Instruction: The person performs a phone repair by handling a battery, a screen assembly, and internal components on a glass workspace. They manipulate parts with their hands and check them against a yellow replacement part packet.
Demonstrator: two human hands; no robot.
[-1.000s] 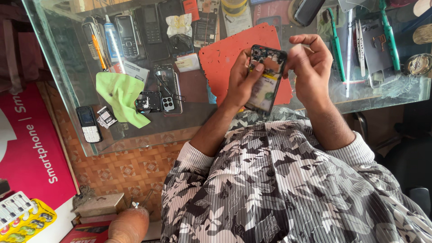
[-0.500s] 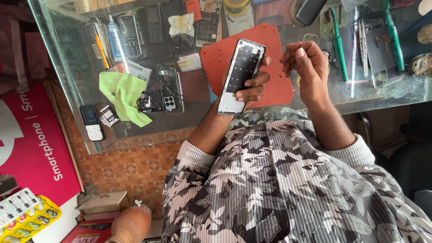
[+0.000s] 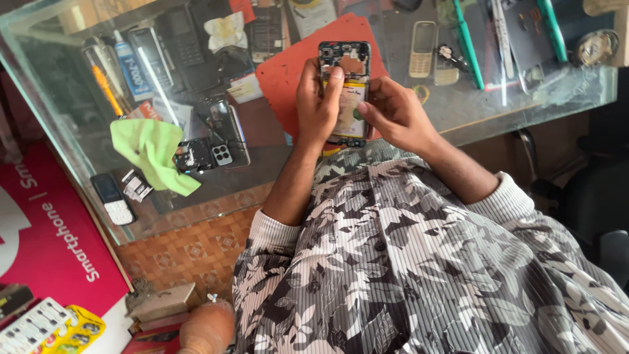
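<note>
The left hand (image 3: 319, 98) grips an opened smartphone (image 3: 345, 92) along its left edge, thumb laid across the exposed inside, holding it upright above the near edge of the glass counter (image 3: 216, 190). The right hand (image 3: 393, 111) closes on the phone's lower right side, fingertips (image 3: 362, 110) pinched against the yellowish part inside the shell. The phone has its back cover off, so the dark upper section and the pale middle panel show. Both hands meet at the phone, just above the person's patterned shirt.

Behind the phone, a red mat (image 3: 288, 72) lies on the counter, partly hidden by the hands. Toward the counter's right end lie a small keypad phone (image 3: 423, 49), two green-handled tools (image 3: 468, 46) and a dark flat device (image 3: 517, 33) between them. A round metal object (image 3: 593, 47) sits near the far right corner.

To the left of the mat, another opened phone (image 3: 226, 128) lies flat, with a small black camera part (image 3: 200, 156) just beside it. A light green cloth (image 3: 154, 151) is draped close to the near left edge, touching that camera part. Near the left corner lie a small black and white keypad phone (image 3: 111, 200) and a small printed scrap (image 3: 135, 187). Farther back on the left are an orange-handled tool (image 3: 108, 88), a blue tube (image 3: 131, 65) and several dark handsets (image 3: 173, 42).
</note>
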